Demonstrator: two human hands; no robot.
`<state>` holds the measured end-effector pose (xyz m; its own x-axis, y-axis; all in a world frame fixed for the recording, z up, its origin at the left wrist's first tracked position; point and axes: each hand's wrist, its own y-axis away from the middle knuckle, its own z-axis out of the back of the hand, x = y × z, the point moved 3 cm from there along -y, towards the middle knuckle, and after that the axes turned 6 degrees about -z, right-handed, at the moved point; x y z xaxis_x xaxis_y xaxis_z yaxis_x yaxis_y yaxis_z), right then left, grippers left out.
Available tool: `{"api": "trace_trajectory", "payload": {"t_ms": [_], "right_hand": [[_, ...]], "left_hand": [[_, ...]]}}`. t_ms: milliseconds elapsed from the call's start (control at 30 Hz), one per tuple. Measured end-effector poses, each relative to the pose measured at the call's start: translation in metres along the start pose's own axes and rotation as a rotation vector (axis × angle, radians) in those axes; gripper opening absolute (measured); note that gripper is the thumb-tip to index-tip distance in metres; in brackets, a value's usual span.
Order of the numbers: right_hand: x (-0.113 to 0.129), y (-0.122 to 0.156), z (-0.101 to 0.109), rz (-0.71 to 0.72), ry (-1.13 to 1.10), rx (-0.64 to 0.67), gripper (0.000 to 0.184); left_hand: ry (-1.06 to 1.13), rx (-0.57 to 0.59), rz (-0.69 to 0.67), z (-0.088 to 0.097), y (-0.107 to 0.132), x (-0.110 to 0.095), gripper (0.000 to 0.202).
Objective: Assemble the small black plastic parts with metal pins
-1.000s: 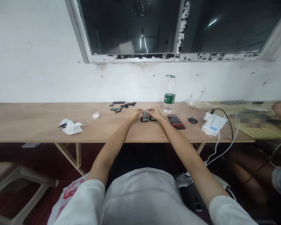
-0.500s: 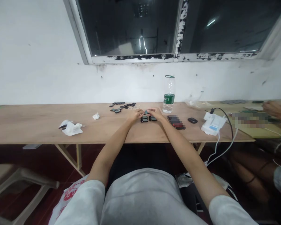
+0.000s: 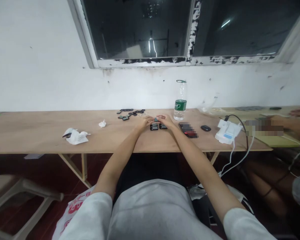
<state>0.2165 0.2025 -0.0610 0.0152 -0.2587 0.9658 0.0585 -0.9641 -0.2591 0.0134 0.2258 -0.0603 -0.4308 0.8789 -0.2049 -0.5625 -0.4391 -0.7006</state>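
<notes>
My left hand (image 3: pixel 145 122) and my right hand (image 3: pixel 165 120) meet over the middle of the long wooden table (image 3: pixel 40 133). Their fingertips pinch together on one small dark part (image 3: pixel 156 119) held just above the tabletop. Two more small black parts (image 3: pixel 157 126) lie side by side right in front of the hands. A scattered group of similar dark parts (image 3: pixel 130 113) lies further back to the left. The held piece is too small to make out in detail.
A clear water bottle (image 3: pixel 180 104) with a green label stands behind my right hand. Right of it lie a phone (image 3: pixel 188 129), a black oval item (image 3: pixel 205 128) and a white box (image 3: pixel 227 131) with cables. Crumpled tissues (image 3: pixel 75 136) lie left. Another person's arm (image 3: pixel 287 121) works at far right.
My hands have stayed pinched on the small part. The other person's hand at the far right has reached further left along their table.
</notes>
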Motion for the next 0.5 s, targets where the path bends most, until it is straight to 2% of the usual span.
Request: {"api": "trace_trajectory", "payload": {"t_ms": [167, 267, 400, 500], "right_hand": [[-0.008, -0.011, 0.005, 0.030, 0.186, -0.103, 0.029], [-0.013, -0.019, 0.008, 0.059, 0.322, -0.171, 0.020], [-0.018, -0.025, 0.006, 0.124, 0.490, -0.206, 0.007], [-0.019, -0.025, -0.001, 0.151, 0.590, -0.128, 0.012]], "left_hand": [[0.229, -0.144, 0.327, 0.004, 0.006, 0.004, 0.029], [0.299, -0.265, 0.447, 0.015, 0.012, 0.009, 0.032], [0.214, -0.369, 0.523, 0.035, 0.019, 0.019, 0.031], [0.062, -0.296, 0.577, 0.045, 0.026, 0.029, 0.026]]}}
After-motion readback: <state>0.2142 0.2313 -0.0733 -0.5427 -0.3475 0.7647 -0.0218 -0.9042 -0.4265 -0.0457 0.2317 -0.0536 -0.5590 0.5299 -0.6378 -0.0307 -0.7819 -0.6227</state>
